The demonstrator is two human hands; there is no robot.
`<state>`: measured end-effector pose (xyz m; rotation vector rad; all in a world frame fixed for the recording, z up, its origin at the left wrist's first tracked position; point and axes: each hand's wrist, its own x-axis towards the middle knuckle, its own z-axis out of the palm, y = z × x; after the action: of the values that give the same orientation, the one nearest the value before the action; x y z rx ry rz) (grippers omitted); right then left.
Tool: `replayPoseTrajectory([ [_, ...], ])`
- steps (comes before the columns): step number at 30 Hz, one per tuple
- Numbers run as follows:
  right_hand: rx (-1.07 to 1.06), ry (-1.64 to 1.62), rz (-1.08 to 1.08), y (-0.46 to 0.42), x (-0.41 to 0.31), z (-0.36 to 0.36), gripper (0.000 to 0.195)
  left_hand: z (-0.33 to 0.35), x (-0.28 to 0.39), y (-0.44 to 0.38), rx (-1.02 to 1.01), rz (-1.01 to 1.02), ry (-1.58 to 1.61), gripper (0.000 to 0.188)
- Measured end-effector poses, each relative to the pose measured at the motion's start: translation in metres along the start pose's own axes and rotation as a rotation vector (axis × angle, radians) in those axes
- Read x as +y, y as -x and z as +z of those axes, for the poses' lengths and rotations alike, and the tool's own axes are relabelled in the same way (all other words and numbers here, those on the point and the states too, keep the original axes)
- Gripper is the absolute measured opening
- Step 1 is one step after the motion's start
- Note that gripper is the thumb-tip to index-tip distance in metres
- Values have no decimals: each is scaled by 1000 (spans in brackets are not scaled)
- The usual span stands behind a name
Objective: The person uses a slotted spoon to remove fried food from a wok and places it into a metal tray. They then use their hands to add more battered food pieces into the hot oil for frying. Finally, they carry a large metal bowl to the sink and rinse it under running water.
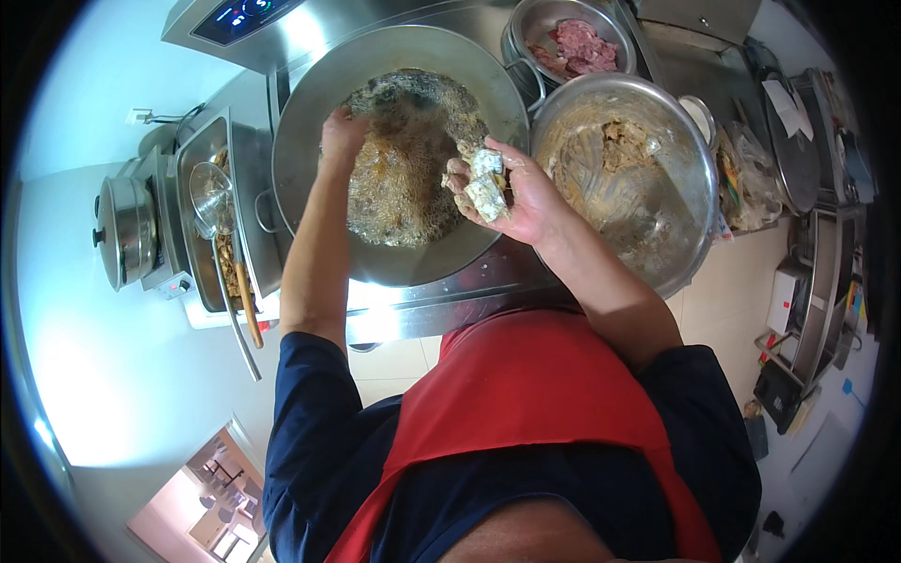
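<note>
A large metal wok (394, 264) holds bubbling oil (405, 204) with dark patches in it. Over the wok's left part is my left hand (344, 134), back side up, its fingers pointing down; whether they hold anything is hidden. My right hand (528, 200) is palm up at the wok's right edge, with several pieces of batter-coated food (487, 186) lying in its curled fingers. Beside the wok on the right, a wide steel bowl (693, 204) is smeared with batter and has a lump of battered food (625, 144) near its far side.
Raw meat (581, 46) fills part of a steel bowl (524, 28) at the back. Left of the wok, a steel tray (246, 218) contains browned food, with a wire strainer (211, 188) lying across it. A lidded pot (127, 232) stands farther left. Plastic bags (757, 179) lie at the right.
</note>
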<state>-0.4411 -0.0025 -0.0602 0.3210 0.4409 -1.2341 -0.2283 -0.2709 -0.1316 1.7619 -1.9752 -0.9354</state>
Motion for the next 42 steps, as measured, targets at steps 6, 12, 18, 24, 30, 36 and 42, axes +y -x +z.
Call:
replayPoseTrajectory([
  [6,115,42,-151,-1,2,2,33,-17,89,79,-298,196,107,45],
  [12,115,103,-281,-9,15,1,30,-9,134,224,-246,541,17,44],
  [18,104,44,-300,-5,23,4,31,11,102,227,-311,279,217,41],
  [24,113,-88,-290,11,16,17,37,13,89,225,-419,-131,773,28],
  [30,148,-97,-257,16,5,-8,25,7,76,133,-161,-85,622,27],
  [36,108,0,-125,15,11,-10,29,13,29,26,64,182,108,45],
  [42,222,59,-259,20,12,-6,34,-6,126,135,-569,125,378,37],
])
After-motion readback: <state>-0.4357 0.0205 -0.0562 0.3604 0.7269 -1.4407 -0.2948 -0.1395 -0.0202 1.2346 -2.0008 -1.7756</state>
